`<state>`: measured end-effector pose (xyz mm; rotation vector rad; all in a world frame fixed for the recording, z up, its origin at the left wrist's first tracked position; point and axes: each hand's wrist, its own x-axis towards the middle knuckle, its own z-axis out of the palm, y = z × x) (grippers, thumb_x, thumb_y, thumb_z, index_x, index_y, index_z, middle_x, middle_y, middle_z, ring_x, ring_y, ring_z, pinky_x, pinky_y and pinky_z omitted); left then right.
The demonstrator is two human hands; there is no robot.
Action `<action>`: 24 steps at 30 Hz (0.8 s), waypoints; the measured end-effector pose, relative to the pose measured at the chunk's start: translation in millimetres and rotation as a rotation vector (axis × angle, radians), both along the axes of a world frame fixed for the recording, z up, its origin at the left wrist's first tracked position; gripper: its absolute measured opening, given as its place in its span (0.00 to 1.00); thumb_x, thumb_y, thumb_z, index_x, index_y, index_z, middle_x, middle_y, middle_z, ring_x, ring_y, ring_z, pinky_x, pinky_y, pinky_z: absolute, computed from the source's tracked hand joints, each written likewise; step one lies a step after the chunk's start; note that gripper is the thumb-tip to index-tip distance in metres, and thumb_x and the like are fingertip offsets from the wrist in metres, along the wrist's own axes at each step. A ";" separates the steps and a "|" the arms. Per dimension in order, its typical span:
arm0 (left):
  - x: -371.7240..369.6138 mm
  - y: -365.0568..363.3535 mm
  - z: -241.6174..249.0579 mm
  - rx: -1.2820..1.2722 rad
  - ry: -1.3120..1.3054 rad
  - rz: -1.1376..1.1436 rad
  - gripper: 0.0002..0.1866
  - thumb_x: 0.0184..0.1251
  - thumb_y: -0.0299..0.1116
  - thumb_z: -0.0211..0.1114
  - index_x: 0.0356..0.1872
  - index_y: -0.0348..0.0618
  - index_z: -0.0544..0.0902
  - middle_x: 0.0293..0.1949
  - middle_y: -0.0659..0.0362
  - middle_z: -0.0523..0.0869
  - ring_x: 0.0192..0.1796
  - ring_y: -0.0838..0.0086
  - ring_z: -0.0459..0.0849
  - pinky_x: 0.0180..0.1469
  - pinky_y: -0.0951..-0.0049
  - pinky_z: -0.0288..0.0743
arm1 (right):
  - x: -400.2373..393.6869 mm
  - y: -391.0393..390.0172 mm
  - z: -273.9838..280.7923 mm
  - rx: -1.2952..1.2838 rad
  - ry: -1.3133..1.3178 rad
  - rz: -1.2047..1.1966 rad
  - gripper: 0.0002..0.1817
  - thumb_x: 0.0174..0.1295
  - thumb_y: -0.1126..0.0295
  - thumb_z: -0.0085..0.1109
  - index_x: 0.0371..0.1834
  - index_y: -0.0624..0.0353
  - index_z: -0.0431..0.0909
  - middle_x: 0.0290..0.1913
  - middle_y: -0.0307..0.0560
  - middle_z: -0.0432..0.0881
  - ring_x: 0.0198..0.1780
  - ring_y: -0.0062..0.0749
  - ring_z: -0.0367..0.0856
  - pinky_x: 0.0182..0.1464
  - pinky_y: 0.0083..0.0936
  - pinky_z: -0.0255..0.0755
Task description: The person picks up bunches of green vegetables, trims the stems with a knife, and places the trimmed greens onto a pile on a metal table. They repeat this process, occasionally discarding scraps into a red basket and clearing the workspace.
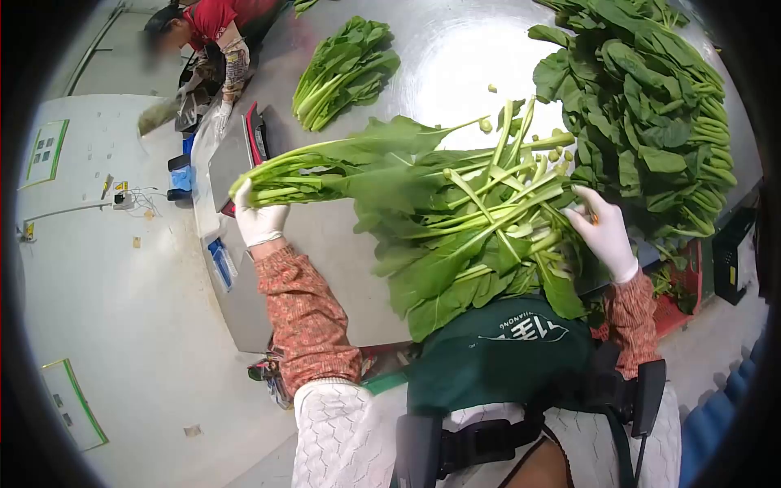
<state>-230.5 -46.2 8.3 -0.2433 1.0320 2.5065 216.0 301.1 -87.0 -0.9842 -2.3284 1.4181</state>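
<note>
My left hand (260, 218), in a white glove, is closed around the stem ends of a bunch of leafy greens (325, 167), whose leaves point right over the metal table. My right hand (600, 228), also gloved, is at the right edge of a loose pile of greens and pale stems (496, 220). Its thumb and fingers are curved, with a small orange item between them that I cannot make out. Cut stem pieces (561, 146) lie just above the pile.
A large stack of greens (651, 122) lies at the right of the metal table (317, 244). Another bunch (346, 73) is at the top. A co-worker in red (213, 20) stands at upper left near a red-edged device (256, 134). A red crate (687, 285) is at lower right.
</note>
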 end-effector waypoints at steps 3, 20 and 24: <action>-6.0 12.1 -25.5 -0.113 -0.082 0.052 0.24 0.56 0.29 0.66 0.57 0.37 0.79 0.59 0.49 0.82 0.63 0.50 0.78 0.71 0.41 0.64 | 6.8 -5.1 -1.8 -0.053 -0.024 -0.029 0.20 0.61 0.74 0.68 0.56 0.67 0.77 0.32 0.51 0.86 0.32 0.24 0.84 0.40 0.23 0.76; -143.4 138.0 -116.3 -0.270 -0.660 -0.054 0.45 0.66 0.53 0.66 0.75 0.36 0.56 0.72 0.38 0.66 0.72 0.41 0.65 0.73 0.37 0.58 | -23.5 -29.2 -15.9 -0.086 -0.043 -0.087 0.19 0.60 0.74 0.68 0.54 0.65 0.79 0.32 0.54 0.85 0.32 0.31 0.84 0.38 0.26 0.76; -122.6 135.0 -161.8 -0.096 -0.631 -0.158 0.50 0.62 0.51 0.71 0.75 0.31 0.54 0.75 0.38 0.59 0.74 0.42 0.61 0.73 0.38 0.61 | -37.5 -33.0 -6.0 0.023 -0.168 0.020 0.21 0.56 0.72 0.71 0.53 0.61 0.79 0.26 0.54 0.81 0.27 0.43 0.82 0.32 0.31 0.74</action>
